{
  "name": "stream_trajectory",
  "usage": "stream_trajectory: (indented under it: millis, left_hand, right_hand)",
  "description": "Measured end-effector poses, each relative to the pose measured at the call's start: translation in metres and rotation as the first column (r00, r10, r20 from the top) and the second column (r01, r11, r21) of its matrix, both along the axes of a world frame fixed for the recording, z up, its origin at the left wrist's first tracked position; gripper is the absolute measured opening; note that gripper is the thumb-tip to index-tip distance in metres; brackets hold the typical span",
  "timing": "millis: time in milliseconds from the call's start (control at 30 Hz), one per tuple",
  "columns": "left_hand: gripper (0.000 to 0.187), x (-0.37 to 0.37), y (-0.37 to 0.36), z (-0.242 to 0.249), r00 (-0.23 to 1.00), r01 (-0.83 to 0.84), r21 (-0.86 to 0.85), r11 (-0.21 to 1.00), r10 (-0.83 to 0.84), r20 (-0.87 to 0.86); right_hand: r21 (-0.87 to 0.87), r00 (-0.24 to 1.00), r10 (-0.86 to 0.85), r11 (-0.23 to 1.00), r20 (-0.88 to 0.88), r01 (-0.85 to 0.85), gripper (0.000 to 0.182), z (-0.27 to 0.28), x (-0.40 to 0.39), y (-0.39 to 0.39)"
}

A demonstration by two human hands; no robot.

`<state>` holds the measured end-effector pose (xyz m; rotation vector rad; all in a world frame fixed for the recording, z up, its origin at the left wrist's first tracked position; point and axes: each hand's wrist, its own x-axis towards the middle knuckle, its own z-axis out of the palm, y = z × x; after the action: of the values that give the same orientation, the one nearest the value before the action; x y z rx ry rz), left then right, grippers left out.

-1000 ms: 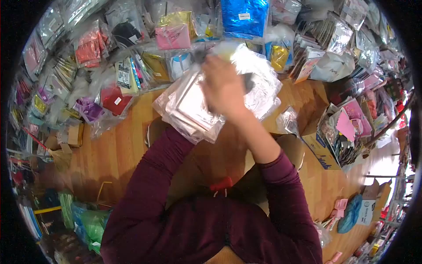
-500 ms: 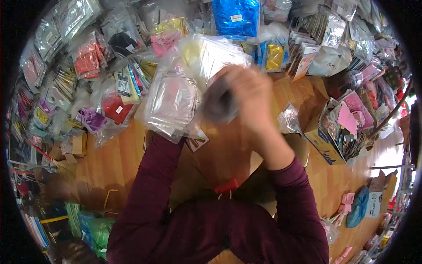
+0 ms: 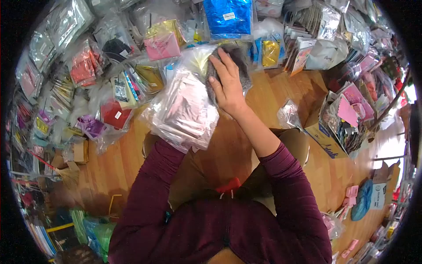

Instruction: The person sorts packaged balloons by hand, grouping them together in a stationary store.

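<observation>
My right hand (image 3: pixel 229 86) lies over a dark grey cloth (image 3: pixel 243 66), its fingers somewhat spread and the cloth pressed under them. Beneath the cloth is the far end of a clear plastic bag (image 3: pixel 200 57). In the bag's nearer part is a stack of silvery, pale pink packets (image 3: pixel 184 105) that catches the light. My left sleeve (image 3: pixel 162 160) runs up under this bag, which rests on that hand above the floor. The bag hides my left hand and its fingers.
Bagged goods lie in a wide arc ahead, among them a blue foil package (image 3: pixel 227 22) and a pink packet (image 3: pixel 162 46). At the right stands a cardboard box (image 3: pixel 325 141) full of packets. A small clear bag (image 3: pixel 289 115) lies on the wooden floor (image 3: pixel 268 94).
My right hand has moved forward and laid the grey cloth on the bag's far end. The bag in my left hand has turned and shifted slightly right.
</observation>
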<state>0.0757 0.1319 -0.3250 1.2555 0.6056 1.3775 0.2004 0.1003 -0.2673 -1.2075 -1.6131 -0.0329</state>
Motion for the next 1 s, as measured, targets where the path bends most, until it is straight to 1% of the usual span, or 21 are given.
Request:
stream_trajectory:
  millis: [67,100,133,167,200,233,267,367,400,433,500,533,567,600,633,700,733,800,900,967,1000]
  left_hand:
    - [0.037,-0.005,-0.005,-0.002,0.999,-0.002,0.014,1.0,0.002,-0.034]
    - [0.037,0.027,0.019,0.003,0.999,-0.007,0.021,1.0,0.008,-0.046]
    - [0.037,0.038,0.025,0.003,0.998,-0.016,0.03,0.999,0.017,-0.057]
    - [0.037,0.035,0.026,0.004,0.997,-0.028,0.042,0.999,0.031,-0.066]
    - [0.028,0.035,0.008,0.036,0.969,-0.133,0.222,0.966,0.174,-0.178]
    - [0.031,0.03,0.01,0.043,0.912,-0.203,0.303,0.931,0.293,-0.289]
    - [0.031,0.027,0.009,0.051,0.94,-0.191,0.22,0.957,0.243,-0.24]
    - [0.031,0.015,0.014,0.055,0.979,-0.136,0.124,0.983,0.152,-0.134]
    - [0.032,0.014,0.017,0.056,0.991,-0.097,0.114,0.989,0.107,-0.085]
    - [0.032,0.015,0.013,0.062,0.991,-0.102,0.114,0.988,0.111,-0.077]
    - [0.036,0.015,0.0,0.071,0.998,-0.056,-0.141,0.988,0.052,-0.036]
    - [0.036,0.014,-0.002,0.069,0.998,-0.061,-0.15,0.987,0.056,-0.035]
    - [0.039,0.013,-0.002,0.067,0.998,0.034,-0.266,0.963,-0.044,-0.033]
    - [0.043,0.012,0.0,0.065,0.989,0.127,-0.377,0.917,-0.145,-0.021]
    - [0.049,0.003,0.048,-0.014,0.946,0.325,-0.169,0.931,-0.323,0.04]
    - [0.053,0.011,0.051,-0.016,0.742,0.644,-0.33,0.69,-0.458,0.49]
    - [0.053,0.014,0.04,0.004,0.741,0.648,-0.336,0.684,-0.464,0.485]
    - [0.053,0.001,0.009,0.048,0.78,0.617,-0.402,0.676,-0.463,0.42]
    - [0.054,-0.012,-0.038,0.112,0.825,0.565,-0.5,0.657,-0.47,0.315]
    - [0.044,-0.013,-0.028,0.088,0.874,0.486,-0.527,0.697,-0.4,0.276]
    - [0.036,-0.015,-0.012,0.074,0.891,0.433,-0.494,0.754,-0.441,0.107]
  right_hand:
    - [0.003,0.994,-0.024,1.0,-0.104,0.024,0.04,-0.029,-0.003,0.007]
    - [-0.123,0.877,-0.003,0.99,-0.481,-0.064,0.038,-0.054,-0.003,0.018]
    - [-0.198,0.623,-0.035,0.961,-0.782,-0.194,0.037,-0.067,-0.004,0.025]
    - [-0.194,0.622,-0.03,0.961,-0.783,-0.198,0.037,-0.067,-0.002,0.024]
    - [-0.268,0.441,-0.101,0.903,-0.892,-0.337,0.028,-0.066,0.007,0.021]
    - [-0.303,0.252,-0.201,0.822,-0.947,-0.482,0.02,-0.058,0.012,0.017]
    - [-0.205,0.344,-0.063,0.895,-0.937,-0.395,0.015,-0.049,0.017,0.009]
    - [-0.103,0.233,0.013,0.874,-0.972,-0.476,0.015,-0.033,0.052,0.015]
    - [-0.151,0.274,-0.02,0.871,-0.962,-0.468,0.016,-0.02,0.055,0.01]
    - [-0.101,0.28,0.061,0.843,-0.958,-0.529,0.017,-0.006,0.054,0.004]
    - [-0.23,0.552,0.124,0.817,-0.825,-0.528,0.02,0.02,0.038,-0.016]
    - [-0.238,0.552,0.119,0.813,-0.825,-0.531,0.02,0.017,0.028,-0.02]
    - [-0.199,0.788,0.234,0.891,-0.569,-0.408,0.024,0.014,0.018,-0.022]
    - [-0.107,0.933,0.271,0.947,-0.237,-0.302,0.029,0.01,0.009,-0.024]
    - [-0.166,0.96,0.245,0.95,-0.137,-0.266,0.039,0.007,0.004,-0.028]
    - [-0.233,0.994,0.106,0.967,-0.015,-0.106,0.04,0.006,-0.009,-0.039]
    - [-0.233,0.995,0.096,0.967,-0.023,-0.099,0.04,0.007,-0.009,-0.04]
    - [-0.171,0.985,0.068,0.984,0.156,-0.041,0.043,0.009,-0.007,-0.042]
    - [-0.088,0.98,0.066,0.995,0.188,-0.05,0.043,0.01,-0.008,-0.043]
    - [-0.117,0.977,0.057,0.993,0.206,-0.034,0.041,0.011,-0.008,-0.046]
    - [-0.101,0.983,0.104,0.991,0.153,-0.089,0.038,0.008,-0.007,-0.044]
